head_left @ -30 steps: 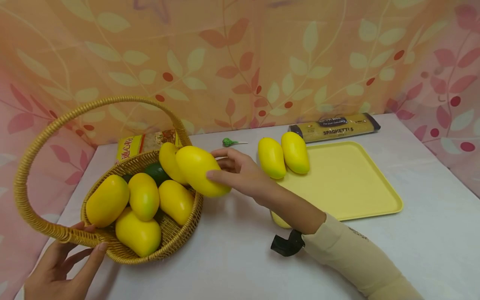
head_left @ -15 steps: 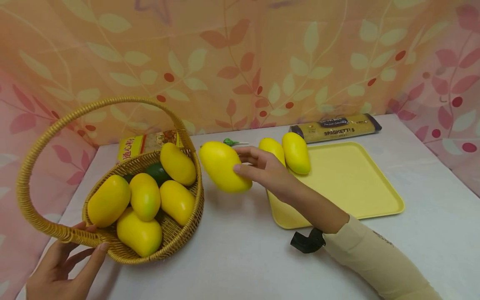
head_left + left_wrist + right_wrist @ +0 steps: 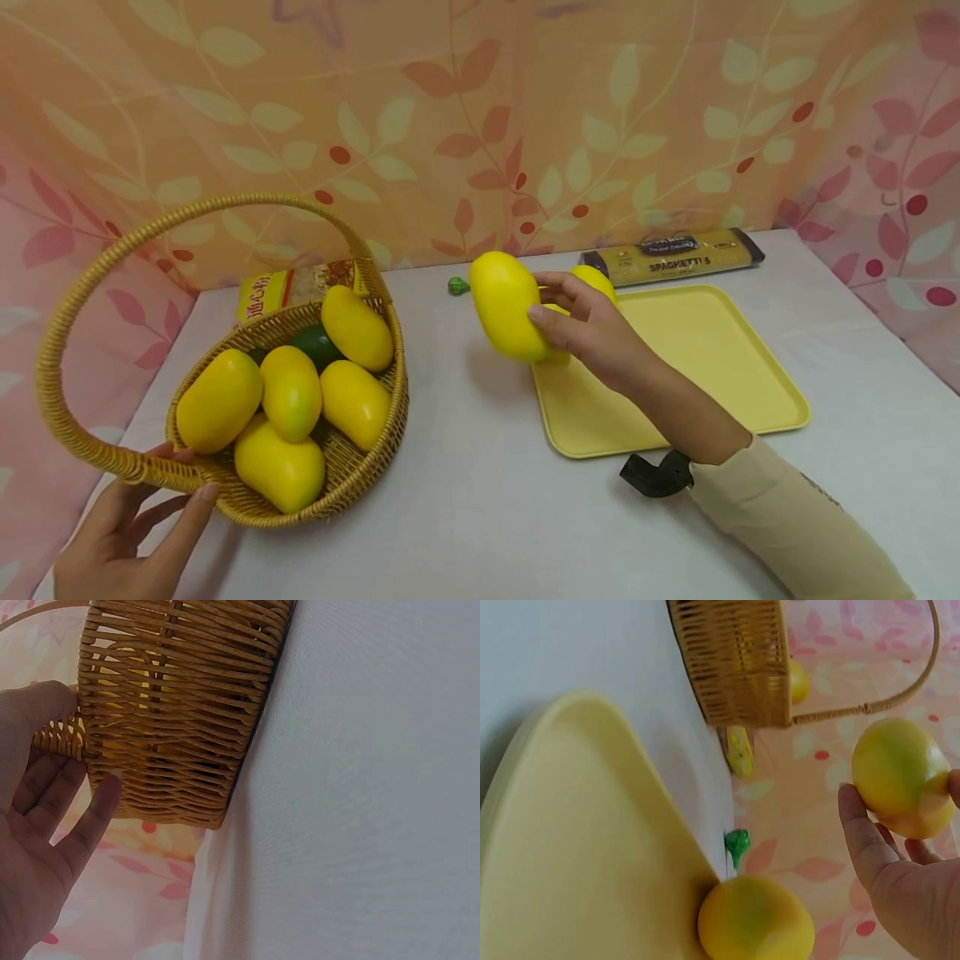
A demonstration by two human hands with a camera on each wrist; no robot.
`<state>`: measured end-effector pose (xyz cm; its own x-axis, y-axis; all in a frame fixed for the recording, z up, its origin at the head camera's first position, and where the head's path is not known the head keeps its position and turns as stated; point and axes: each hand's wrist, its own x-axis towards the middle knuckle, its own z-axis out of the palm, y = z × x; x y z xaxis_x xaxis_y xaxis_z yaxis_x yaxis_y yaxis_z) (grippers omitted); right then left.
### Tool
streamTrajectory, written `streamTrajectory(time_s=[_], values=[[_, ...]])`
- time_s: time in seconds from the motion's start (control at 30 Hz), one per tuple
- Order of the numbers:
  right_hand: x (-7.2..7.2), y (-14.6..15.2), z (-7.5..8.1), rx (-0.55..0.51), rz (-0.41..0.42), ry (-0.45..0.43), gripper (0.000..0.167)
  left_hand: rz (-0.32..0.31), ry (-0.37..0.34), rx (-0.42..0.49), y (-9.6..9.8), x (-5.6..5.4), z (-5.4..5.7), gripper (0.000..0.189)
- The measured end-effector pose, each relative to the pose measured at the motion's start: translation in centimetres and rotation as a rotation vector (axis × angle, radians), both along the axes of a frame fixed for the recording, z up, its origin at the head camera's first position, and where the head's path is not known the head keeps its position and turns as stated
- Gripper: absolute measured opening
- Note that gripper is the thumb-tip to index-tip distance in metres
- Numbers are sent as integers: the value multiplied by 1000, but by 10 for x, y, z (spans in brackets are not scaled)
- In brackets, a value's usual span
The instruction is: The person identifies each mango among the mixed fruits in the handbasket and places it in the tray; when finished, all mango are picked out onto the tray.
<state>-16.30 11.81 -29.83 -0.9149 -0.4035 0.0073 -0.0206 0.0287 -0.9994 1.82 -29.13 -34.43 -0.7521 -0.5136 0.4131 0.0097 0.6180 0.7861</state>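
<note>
My right hand [image 3: 600, 337] holds a yellow mango [image 3: 504, 304] between thumb and fingers, raised near the left edge of the yellow tray [image 3: 705, 375]. In the right wrist view the held mango [image 3: 900, 776] shows its greenish-yellow end. Behind that hand, two more mangoes at the tray's back left corner are partly hidden; one mango [image 3: 597, 283] peeks out. On the left, my left hand [image 3: 131, 533] grips the wicker basket [image 3: 386, 458] where its handle meets the rim. Several mangoes [image 3: 279, 462] and a dark green fruit [image 3: 317, 346] lie inside.
A spaghetti pack [image 3: 675, 257] lies along the back of the white-covered table [image 3: 450, 500], behind the tray. A green-wrapped lollipop [image 3: 458, 286] lies at the back middle. Behind the basket is a yellow food packet [image 3: 300, 287]. Patterned cloth [image 3: 480, 125] hangs around the table.
My right hand has carried the mango from over the basket's right rim rightward to the tray's left side. My left hand has stayed on the basket.
</note>
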Motion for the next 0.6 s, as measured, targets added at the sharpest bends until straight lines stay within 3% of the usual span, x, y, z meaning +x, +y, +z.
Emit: streamTrajectory(time_s=[0.37,0.6], values=[[-3,36,1,-59,-107,-28,44,-1,-9,-11,0,1,1,56],[-10,69,6,-155,-162,39,35,5,-23,-8,1,1,0,55]])
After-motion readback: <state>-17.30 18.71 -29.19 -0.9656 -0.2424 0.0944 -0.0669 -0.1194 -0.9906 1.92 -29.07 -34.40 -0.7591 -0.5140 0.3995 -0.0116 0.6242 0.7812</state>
